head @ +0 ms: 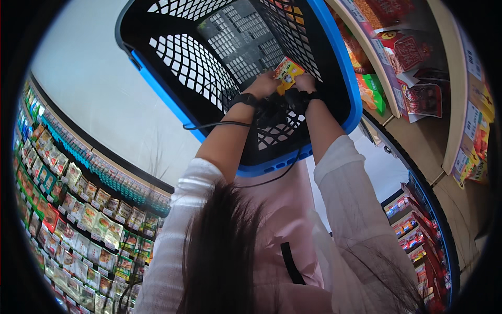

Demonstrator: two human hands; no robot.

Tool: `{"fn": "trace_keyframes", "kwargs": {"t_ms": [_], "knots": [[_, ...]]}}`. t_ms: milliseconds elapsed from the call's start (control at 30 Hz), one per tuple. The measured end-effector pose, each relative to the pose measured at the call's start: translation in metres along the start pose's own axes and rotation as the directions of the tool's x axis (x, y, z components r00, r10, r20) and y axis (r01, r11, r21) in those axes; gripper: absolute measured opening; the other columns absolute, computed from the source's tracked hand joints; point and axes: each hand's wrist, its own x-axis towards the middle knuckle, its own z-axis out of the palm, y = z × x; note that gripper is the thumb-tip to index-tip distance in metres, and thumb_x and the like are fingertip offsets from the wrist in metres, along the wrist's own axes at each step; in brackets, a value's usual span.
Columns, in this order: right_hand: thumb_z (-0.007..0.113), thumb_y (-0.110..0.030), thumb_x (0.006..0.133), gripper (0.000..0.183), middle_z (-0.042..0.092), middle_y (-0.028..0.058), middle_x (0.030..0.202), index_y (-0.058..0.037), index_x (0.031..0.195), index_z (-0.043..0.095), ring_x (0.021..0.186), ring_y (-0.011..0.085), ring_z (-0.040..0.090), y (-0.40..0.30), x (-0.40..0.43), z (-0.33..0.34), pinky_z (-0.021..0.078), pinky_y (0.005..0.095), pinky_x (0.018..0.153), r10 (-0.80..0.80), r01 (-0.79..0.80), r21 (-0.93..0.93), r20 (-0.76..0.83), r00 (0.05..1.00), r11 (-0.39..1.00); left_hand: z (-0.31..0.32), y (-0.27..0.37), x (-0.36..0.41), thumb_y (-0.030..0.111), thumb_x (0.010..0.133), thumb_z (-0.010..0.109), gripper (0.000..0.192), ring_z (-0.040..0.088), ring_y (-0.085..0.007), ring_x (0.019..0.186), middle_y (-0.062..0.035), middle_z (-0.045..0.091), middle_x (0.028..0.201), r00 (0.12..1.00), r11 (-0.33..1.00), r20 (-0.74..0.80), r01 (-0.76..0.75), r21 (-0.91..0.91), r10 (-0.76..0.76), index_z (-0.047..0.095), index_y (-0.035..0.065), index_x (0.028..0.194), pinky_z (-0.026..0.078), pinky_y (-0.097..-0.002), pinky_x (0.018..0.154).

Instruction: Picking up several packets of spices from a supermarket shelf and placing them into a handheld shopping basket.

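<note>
Between my two hands is a small yellow and red printed food packet (289, 74). My left hand (263, 85) grips its left edge, and my right hand (305, 82) has hold of its right side. Both hands are inside or over the mouth of a black plastic shopping basket (231, 168) with a blue rim and lattice walls. Black straps circle both wrists, and dark devices below the palms hide part of the basket's near wall. The basket's grey slotted bottom (243, 35) shows beyond the hands.
Shelves (376, 51) with price strips and bagged snacks rise close on the right, including a green and orange bag (370, 92) and a dark red packet (422, 101). Racks of hanging packets (90, 212) line the left. More stocked shelves (415, 235) stand at the lower right. A thin cable (215, 125) runs from the left wrist.
</note>
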Motion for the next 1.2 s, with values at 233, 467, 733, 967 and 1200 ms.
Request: {"fn": "trace_keyframes", "kwargs": {"t_ms": [233,467,733,967,1200], "knots": [[0.054,-0.007,0.066,0.026,0.061,0.0164,0.087,-0.0004,0.091,0.057,0.077,0.0249,0.061,0.018,0.036,0.076,0.0488,0.0344,0.063,0.175,-0.115,0.677,-0.021,0.984,0.727,0.032,-0.105,0.059,0.030,0.078,0.048,0.040,0.052,-0.0342,0.097,-0.0232,0.054,0.103,0.953,0.944,0.173,-0.277,0.180,0.247,0.055,-0.0019,0.100,0.041,-0.0357,0.082],[0.047,-0.003,0.071,0.022,0.061,0.0165,0.084,0.0009,0.090,0.056,0.073,0.0286,0.061,0.008,0.024,0.083,0.0481,0.0378,0.055,0.460,-0.334,0.906,0.189,0.868,0.259,0.061,-0.115,0.055,0.015,0.080,0.044,0.029,0.055,-0.0289,0.091,-0.0203,0.057,0.096,0.948,0.999,0.318,-0.023,0.040,0.009,0.055,-0.0002,0.102,0.042,-0.0324,0.077],[0.057,-0.011,0.073,0.022,0.061,0.0151,0.088,0.0002,0.092,0.057,0.079,0.0264,0.061,-0.012,0.016,0.085,0.0479,0.0368,0.063,0.373,-0.149,0.931,0.016,0.928,0.332,0.041,-0.143,0.058,0.025,0.079,0.049,0.033,0.054,-0.0310,0.093,-0.0213,0.057,0.095,0.977,0.955,0.092,-0.210,0.210,0.195,0.057,0.0002,0.098,0.041,-0.0343,0.079],[0.061,-0.021,0.073,0.024,0.060,0.0089,0.075,-0.0021,0.088,0.057,0.066,0.0186,0.059,-0.073,-0.066,-0.009,0.0470,0.0321,0.055,0.321,-0.448,0.710,0.317,0.892,0.543,0.004,-0.084,-0.003,0.025,0.078,0.052,0.030,0.057,-0.0253,0.081,-0.0152,0.059,0.084,0.963,0.971,-0.203,0.137,-0.193,-0.177,0.057,-0.0012,0.092,0.044,-0.0322,0.068],[0.054,-0.017,0.081,0.019,0.057,0.0042,0.073,-0.0060,0.096,0.052,0.065,0.0130,0.057,-0.138,-0.204,-0.131,0.0433,0.0220,0.051,-0.002,-0.221,0.975,0.221,0.975,0.015,-0.031,0.062,-0.105,0.021,0.086,0.045,0.028,0.051,-0.0144,0.093,-0.0032,0.053,0.103,0.977,0.667,-0.050,0.103,-0.738,-0.206,0.048,0.0093,0.111,0.042,-0.0284,0.076]]}}
